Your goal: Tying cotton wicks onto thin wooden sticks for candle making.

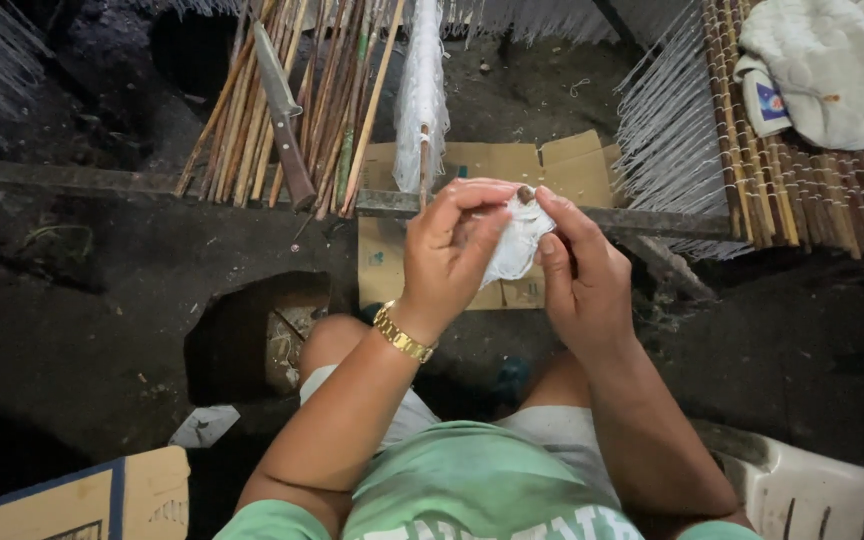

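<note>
Here, left hand (449, 262) and right hand (577, 268) — fingers pinching soft white wad (514, 243) — bamboo sticks (292, 100) behind.

2 hands (449, 255) (582, 270), 1 knife (283, 115), 1 white wad (517, 240), 1 watch (403, 334).

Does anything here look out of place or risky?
One thing: a brown-handled knife lies bare-bladed on the loose bamboo sticks. Both hands, left hand and right hand, pinch white stringy fibre.
</note>
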